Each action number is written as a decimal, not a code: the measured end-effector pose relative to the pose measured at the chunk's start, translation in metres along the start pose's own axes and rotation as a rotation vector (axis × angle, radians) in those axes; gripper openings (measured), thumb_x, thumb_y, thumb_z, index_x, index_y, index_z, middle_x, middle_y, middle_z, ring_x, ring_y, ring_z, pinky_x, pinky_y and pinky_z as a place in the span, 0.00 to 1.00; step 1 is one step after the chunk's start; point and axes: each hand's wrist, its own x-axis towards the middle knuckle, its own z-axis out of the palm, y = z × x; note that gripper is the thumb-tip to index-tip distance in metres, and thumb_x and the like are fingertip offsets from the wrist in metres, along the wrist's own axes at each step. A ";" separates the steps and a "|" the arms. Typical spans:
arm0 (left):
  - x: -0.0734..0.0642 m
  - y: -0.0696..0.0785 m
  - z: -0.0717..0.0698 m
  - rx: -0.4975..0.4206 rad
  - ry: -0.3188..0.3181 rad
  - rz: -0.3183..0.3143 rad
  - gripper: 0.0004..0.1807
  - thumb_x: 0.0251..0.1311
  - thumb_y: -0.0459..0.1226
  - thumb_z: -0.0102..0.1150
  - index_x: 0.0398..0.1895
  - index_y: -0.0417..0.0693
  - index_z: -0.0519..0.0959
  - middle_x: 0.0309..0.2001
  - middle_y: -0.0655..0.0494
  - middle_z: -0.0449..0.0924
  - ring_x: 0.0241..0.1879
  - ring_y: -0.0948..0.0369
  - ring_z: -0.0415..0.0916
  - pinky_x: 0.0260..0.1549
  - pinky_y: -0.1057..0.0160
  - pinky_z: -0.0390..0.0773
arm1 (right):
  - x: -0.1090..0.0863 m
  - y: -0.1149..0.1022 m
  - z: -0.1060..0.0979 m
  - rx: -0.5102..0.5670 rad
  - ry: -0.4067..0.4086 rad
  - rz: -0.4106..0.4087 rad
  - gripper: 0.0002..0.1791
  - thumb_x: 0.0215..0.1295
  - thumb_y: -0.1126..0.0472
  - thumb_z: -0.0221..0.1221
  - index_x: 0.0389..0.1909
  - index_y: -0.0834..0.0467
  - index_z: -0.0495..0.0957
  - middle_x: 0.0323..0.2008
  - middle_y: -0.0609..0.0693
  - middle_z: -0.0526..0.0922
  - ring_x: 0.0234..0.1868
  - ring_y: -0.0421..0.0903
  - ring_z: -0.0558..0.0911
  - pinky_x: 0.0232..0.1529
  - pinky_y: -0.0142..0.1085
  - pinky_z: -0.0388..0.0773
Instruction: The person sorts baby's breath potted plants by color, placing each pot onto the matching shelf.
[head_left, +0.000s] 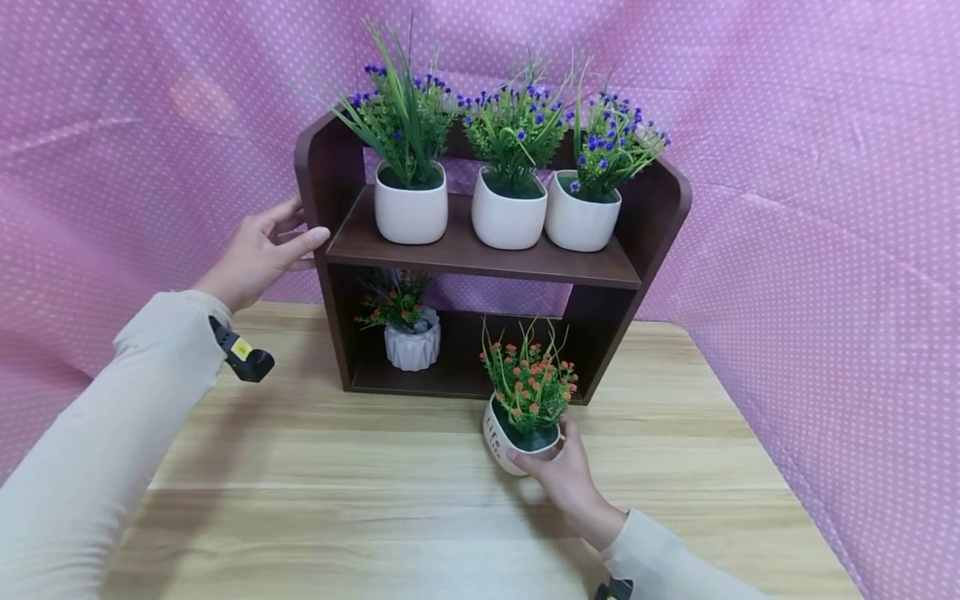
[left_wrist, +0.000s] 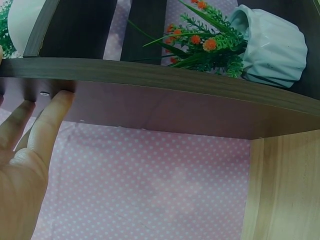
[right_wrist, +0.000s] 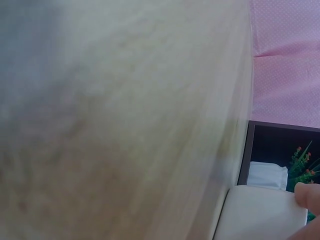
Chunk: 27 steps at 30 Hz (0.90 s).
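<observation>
My right hand grips a white flowerpot by its rim, thumb on the lettered side. The pot holds orange flowers and tilts in front of the shelf's lower opening. On the left, my left hand holds the side panel of a dark brown two-tier shelf, thumb at its front edge. In the left wrist view, fingertips touch the panel's outer face. The right wrist view shows the white pot's smooth wall beside the thumb.
Three white pots with purple flowers stand on the upper tier. A ribbed white pot with orange flowers sits at lower left inside the shelf. The shelf stands on a wooden table, with a pink dotted cloth behind.
</observation>
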 end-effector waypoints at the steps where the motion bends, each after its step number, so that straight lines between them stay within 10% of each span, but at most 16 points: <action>1: 0.000 0.000 0.000 -0.023 -0.001 0.003 0.33 0.64 0.38 0.59 0.72 0.60 0.62 0.68 0.46 0.66 0.49 0.69 0.78 0.40 0.70 0.82 | 0.000 0.001 -0.001 0.002 -0.003 -0.003 0.49 0.44 0.62 0.75 0.65 0.65 0.56 0.62 0.66 0.67 0.62 0.62 0.69 0.65 0.54 0.66; 27: 0.000 0.000 0.001 -0.030 0.002 -0.001 0.33 0.64 0.38 0.59 0.72 0.60 0.62 0.69 0.48 0.65 0.48 0.72 0.77 0.40 0.71 0.82 | 0.006 -0.022 -0.006 0.057 -0.028 -0.031 0.49 0.49 0.60 0.73 0.68 0.62 0.55 0.65 0.64 0.63 0.64 0.65 0.65 0.60 0.52 0.72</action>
